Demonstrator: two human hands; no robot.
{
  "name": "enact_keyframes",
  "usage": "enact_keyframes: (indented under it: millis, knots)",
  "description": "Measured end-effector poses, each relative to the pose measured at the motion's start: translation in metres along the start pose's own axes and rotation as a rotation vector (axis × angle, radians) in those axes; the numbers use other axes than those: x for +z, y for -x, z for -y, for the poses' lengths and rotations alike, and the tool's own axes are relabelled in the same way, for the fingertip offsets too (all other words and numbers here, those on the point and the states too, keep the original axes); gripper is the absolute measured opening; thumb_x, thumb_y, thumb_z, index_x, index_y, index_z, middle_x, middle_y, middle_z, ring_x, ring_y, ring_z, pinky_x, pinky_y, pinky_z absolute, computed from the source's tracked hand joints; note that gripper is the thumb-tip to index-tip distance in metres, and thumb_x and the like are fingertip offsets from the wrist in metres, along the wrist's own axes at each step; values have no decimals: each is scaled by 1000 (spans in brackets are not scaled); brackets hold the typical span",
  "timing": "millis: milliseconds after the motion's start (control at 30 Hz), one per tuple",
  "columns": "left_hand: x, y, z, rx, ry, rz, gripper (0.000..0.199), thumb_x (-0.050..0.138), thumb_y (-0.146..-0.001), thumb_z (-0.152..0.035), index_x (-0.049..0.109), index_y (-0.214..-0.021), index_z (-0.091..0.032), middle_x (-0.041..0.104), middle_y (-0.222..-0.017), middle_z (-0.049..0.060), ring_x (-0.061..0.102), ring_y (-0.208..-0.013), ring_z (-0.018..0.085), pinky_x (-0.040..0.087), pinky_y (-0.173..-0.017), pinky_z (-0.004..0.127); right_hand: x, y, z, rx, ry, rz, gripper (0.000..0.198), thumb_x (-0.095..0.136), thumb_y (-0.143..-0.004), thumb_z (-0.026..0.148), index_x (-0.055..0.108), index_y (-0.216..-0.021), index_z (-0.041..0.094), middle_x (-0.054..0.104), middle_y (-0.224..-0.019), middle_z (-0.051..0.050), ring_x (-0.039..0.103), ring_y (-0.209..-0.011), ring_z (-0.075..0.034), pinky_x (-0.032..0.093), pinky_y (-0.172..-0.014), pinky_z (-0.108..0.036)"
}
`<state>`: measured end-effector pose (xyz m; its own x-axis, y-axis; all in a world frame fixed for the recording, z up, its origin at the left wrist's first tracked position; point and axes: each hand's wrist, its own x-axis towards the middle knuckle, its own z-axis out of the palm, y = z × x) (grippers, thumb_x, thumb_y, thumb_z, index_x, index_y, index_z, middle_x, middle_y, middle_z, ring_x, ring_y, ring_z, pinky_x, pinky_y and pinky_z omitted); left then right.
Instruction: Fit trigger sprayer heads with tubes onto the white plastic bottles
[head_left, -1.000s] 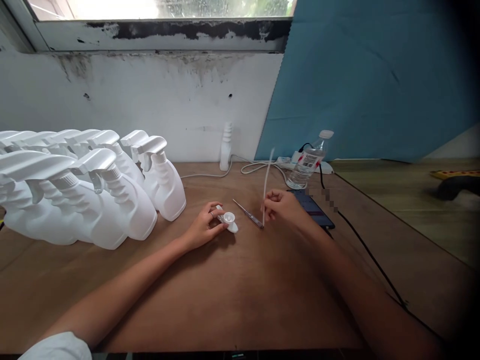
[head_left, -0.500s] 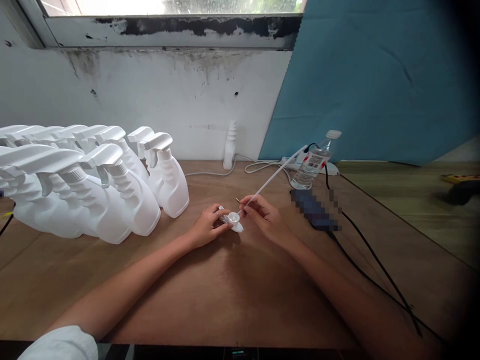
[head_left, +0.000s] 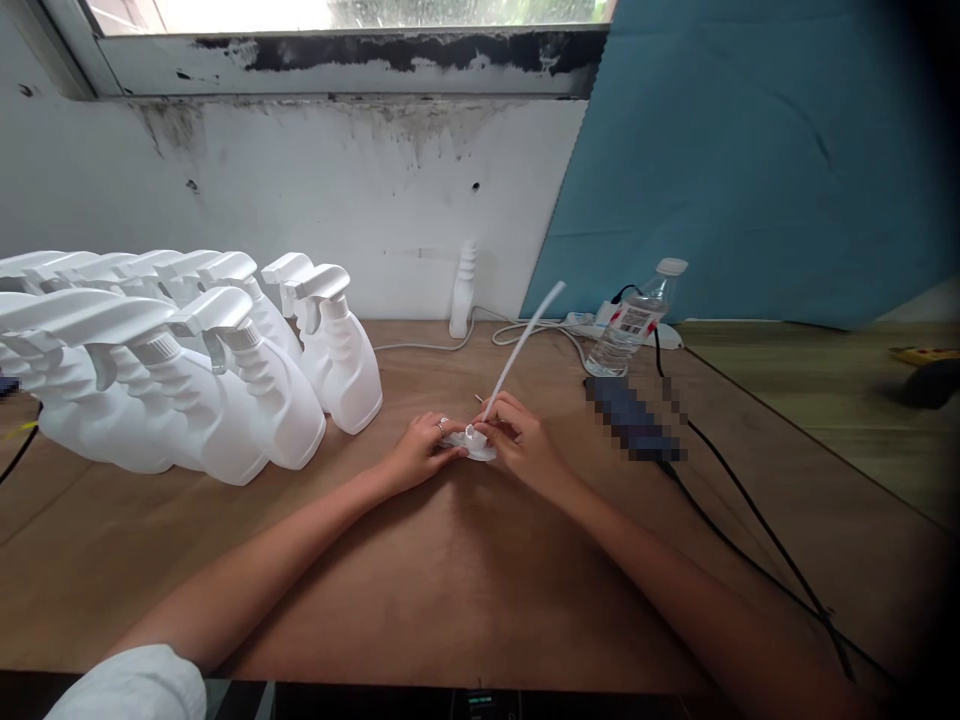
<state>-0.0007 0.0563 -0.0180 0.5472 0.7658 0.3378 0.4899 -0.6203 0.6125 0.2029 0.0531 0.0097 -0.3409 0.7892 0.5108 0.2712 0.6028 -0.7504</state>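
Observation:
A white spray trigger head [head_left: 482,452] lies low over the table, its round collar facing up. My left hand [head_left: 422,455] is closed on its left side, thumb and fingers pinching it; a ring shows on one finger. In my right hand [head_left: 523,440] a thin white dip tube [head_left: 517,346] is pinched near its lower end. The tube slants up and to the right, slightly curved. Its lower end is at the collar, but my fingers hide whether it sits inside. A small thin tip [head_left: 478,399] pokes out beside my right fingers; I cannot tell what it is.
Several white spray bottles [head_left: 289,400] with trigger heads crowd the left. One headless white bottle [head_left: 462,295] stands by the wall. On the right are a clear water bottle [head_left: 626,330], a blurred dark object [head_left: 634,418], a power strip [head_left: 664,338] and black cables [head_left: 739,490].
My right hand has moved slightly left and down to the spray head, bringing the dip tube onto the collar. The tube stands steeper now. My left hand keeps its hold.

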Motion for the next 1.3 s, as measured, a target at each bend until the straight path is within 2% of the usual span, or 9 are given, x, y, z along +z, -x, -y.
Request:
enact_keyframes:
  millis: [167, 500, 667, 733, 833, 900, 1033, 1167, 1300]
  knots:
    - [1, 0, 3, 26, 76, -23, 25, 62, -91, -34, 66, -110, -19, 66, -99, 7, 57, -95, 21, 41, -88, 32, 7, 6, -4, 37, -152, -5, 16, 55, -94, 30, 56, -80, 21, 61, -101, -7, 60, -104, -20, 52, -79, -31]
    - [0, 0, 1, 21, 132, -15, 17, 60, -91, -33, 66, -97, -18, 64, -91, 5, 57, -92, 20, 43, -83, 30, 14, 8, -6, 135, -129, 5, 18, 57, -91, 34, 56, -78, 21, 68, -91, -6, 65, -89, -21, 50, -75, -34]
    - [-2, 2, -5, -12, 146, -31, 21, 63, -88, -34, 65, -103, -19, 65, -92, 5, 58, -90, 20, 45, -82, 30, 17, 14, -11, 136, -198, -25, 20, 57, -92, 40, 58, -83, 22, 66, -94, -6, 64, -94, -20, 53, -81, -33]
    - [-2, 2, -6, -40, 245, -83, 26, 63, -86, -33, 60, -108, -19, 66, -100, 6, 59, -91, 19, 46, -83, 30, 17, 16, -11, 106, -170, -37, 20, 57, -92, 42, 62, -89, 22, 61, -101, -8, 61, -102, -20, 54, -83, -33]
    - [1, -6, 1, -137, 492, -285, 25, 57, -89, -32, 51, -109, -19, 64, -109, 7, 62, -91, 16, 49, -83, 30, 18, 17, -13, 94, -119, -36, 21, 61, -89, 43, 64, -92, 22, 52, -115, -10, 55, -114, -22, 56, -82, -31]
    - [5, -21, 11, -221, 564, -428, 20, 53, -90, -31, 49, -105, -19, 64, -107, 7, 63, -90, 15, 51, -83, 29, 19, 18, -16, 106, -137, -14, 21, 63, -88, 42, 62, -94, 22, 51, -120, -10, 55, -114, -21, 55, -85, -32]
    - [19, -74, 37, -334, 419, -595, 16, 54, -89, -26, 50, -102, -17, 65, -101, 8, 64, -89, 15, 52, -82, 29, 21, 21, -22, 135, -119, 93, 31, 68, -84, 36, 54, -109, 24, 61, -112, -5, 61, -99, -19, 52, -89, -34]
    - [28, -136, 60, -346, 332, -684, 29, 62, -85, -22, 51, -112, -15, 62, -117, 13, 63, -101, 19, 49, -92, 33, 21, 25, -22, 140, -67, 100, 29, 64, -85, 27, 52, -111, 24, 64, -109, -4, 62, -102, -19, 49, -91, -34]
    - [29, -185, 78, -358, 264, -757, 48, 64, -85, -24, 46, -128, -11, 52, -135, 20, 54, -123, 25, 42, -105, 35, 22, 24, -16, 201, -199, 31, 33, 62, -84, 23, 42, -111, 24, 66, -109, -5, 64, -102, -18, 49, -91, -33]
